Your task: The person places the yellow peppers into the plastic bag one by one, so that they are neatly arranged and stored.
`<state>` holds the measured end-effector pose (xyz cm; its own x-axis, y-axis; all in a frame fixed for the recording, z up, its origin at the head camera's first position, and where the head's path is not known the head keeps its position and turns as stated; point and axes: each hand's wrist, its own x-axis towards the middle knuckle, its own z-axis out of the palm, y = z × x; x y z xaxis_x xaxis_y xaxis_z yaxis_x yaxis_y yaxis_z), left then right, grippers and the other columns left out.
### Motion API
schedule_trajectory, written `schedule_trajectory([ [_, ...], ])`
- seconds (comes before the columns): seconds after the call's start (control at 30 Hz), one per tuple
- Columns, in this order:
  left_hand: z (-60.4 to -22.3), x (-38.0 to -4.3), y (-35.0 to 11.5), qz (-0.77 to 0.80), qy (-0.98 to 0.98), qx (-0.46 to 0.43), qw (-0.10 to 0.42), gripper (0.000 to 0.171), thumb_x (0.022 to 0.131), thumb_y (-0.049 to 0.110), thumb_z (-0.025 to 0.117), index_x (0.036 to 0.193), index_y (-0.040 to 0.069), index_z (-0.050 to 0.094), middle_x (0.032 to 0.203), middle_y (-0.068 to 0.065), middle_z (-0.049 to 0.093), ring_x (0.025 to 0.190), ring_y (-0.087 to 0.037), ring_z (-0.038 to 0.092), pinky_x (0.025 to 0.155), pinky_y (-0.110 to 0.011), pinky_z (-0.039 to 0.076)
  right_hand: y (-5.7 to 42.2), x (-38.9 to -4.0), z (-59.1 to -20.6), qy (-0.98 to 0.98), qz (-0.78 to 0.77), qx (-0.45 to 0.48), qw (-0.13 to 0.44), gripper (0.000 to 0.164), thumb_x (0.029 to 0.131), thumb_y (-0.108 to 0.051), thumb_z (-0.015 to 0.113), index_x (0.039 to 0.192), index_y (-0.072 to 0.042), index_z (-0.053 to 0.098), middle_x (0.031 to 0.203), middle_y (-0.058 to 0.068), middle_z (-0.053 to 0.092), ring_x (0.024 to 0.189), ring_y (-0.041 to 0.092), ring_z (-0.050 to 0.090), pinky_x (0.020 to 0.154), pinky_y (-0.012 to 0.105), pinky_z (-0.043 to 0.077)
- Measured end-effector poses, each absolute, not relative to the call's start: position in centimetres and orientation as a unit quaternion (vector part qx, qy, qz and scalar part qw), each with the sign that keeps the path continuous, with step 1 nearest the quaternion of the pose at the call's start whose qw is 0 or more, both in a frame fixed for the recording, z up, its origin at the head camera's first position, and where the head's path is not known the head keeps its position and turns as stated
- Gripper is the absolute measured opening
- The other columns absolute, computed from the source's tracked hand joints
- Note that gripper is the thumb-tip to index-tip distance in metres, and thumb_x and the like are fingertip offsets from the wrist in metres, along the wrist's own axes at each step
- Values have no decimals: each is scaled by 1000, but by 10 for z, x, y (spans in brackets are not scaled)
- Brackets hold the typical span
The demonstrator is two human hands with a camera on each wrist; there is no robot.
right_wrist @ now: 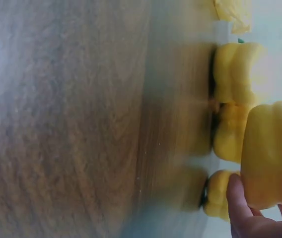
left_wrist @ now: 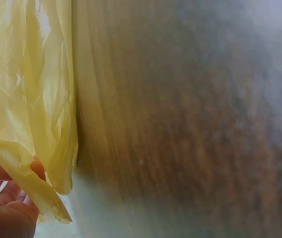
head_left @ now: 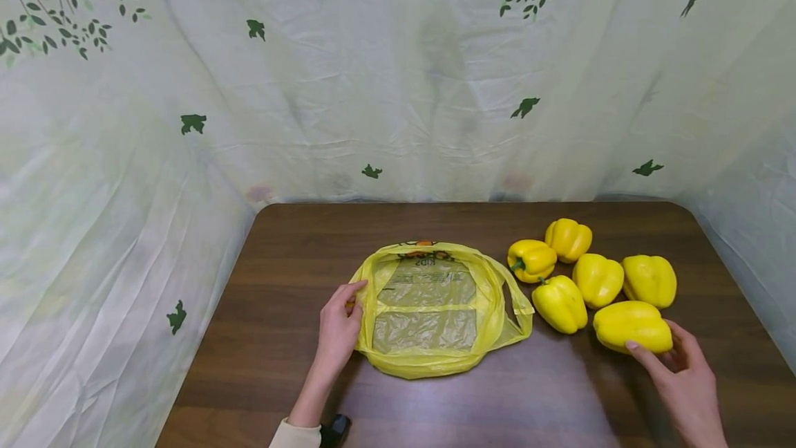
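A yellow plastic bag (head_left: 425,364) lies on the table with its mouth spread wide toward me. At its left rim my left hand (head_left: 338,327) pinches the film between thumb and fingers; in the left wrist view the bag's folded edge (left_wrist: 41,191) runs between them. My right hand (head_left: 687,386) grips a yellow bell pepper (head_left: 633,327), thumb on the near side. In the right wrist view that held bell pepper (right_wrist: 271,153) appears raised off the tabletop. The fingers on its far side are partly hidden.
Several more yellow bell peppers (head_left: 598,281) sit grouped on the right of the brown wooden table (head_left: 298,247), close to the bag's handle loop (head_left: 519,303). A pale leaf-printed cloth (head_left: 398,88) hangs behind the table and along both sides.
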<state>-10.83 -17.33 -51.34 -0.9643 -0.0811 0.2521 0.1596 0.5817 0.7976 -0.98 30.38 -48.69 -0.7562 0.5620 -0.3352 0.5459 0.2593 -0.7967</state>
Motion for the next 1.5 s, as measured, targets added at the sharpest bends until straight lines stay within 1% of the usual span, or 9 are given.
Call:
schedule_trajectory([
  [0.03,-513,-108,-173,-457,-879,-22,130,39,84,-14,59,116,5,71,102,-4,67,82,-18,55,72,-30,47,303,-9,-487,-793,500,-348,12,86,89,-45,69,157,-16,24,154,19,31,128,34,35,88,21,41],
  [0.13,-511,-108,-173,-461,-879,-18,124,38,85,-14,59,116,5,71,102,-5,66,81,-18,55,72,-31,47,301,-8,-488,-793,503,-343,24,80,90,-42,69,155,-19,28,150,16,35,125,28,38,70,7,35],
  [0.33,-512,-108,-173,-461,-878,-21,129,37,85,-13,59,116,5,71,101,-5,66,79,-18,54,69,-30,46,293,-9,-488,-803,509,-307,48,76,90,-39,70,153,-22,32,148,12,36,123,22,37,81,8,36],
  [0.43,-513,-107,-174,-462,-877,-21,129,37,85,-13,59,115,5,71,100,-5,66,78,-18,54,68,-29,46,289,-8,-487,-815,507,-276,55,75,90,-38,70,153,-22,33,146,10,36,118,18,37,81,6,35],
  [0.5,-513,-107,-174,-462,-877,-22,129,36,86,-13,60,115,5,71,99,-4,66,78,-18,53,68,-29,46,287,-8,-487,-820,507,-259,59,73,91,-36,70,153,-22,33,145,10,37,116,14,38,76,4,36],
  [0.67,-513,-106,-174,-459,-879,-25,128,37,85,-13,60,116,5,70,100,-4,66,79,-18,53,70,-30,45,281,-10,-484,-822,518,-230,60,72,92,-32,69,153,-22,33,145,8,37,116,8,39,79,4,38],
  [0.9,-513,-107,-174,-464,-878,-25,115,39,85,-13,60,118,6,70,104,-4,66,82,-18,55,71,-30,47,271,-15,-479,-822,540,-169,67,67,92,-23,70,151,-19,37,140,0,42,112,0,43,80,4,40],
  [1.3,-512,-107,-175,-465,-877,-32,116,39,85,-13,60,117,6,70,103,-3,66,81,-17,55,69,-30,48,260,-25,-470,-839,523,-144,42,68,93,-30,69,152,-19,37,144,11,37,112,-1,42,81,4,37],
  [1.5,-513,-107,-176,-468,-876,-36,112,40,84,-15,60,118,5,70,106,-4,67,83,-19,57,71,-31,49,255,-29,-467,-849,512,-126,39,69,92,-31,70,151,-16,37,141,16,41,109,-3,43,81,3,36],
])
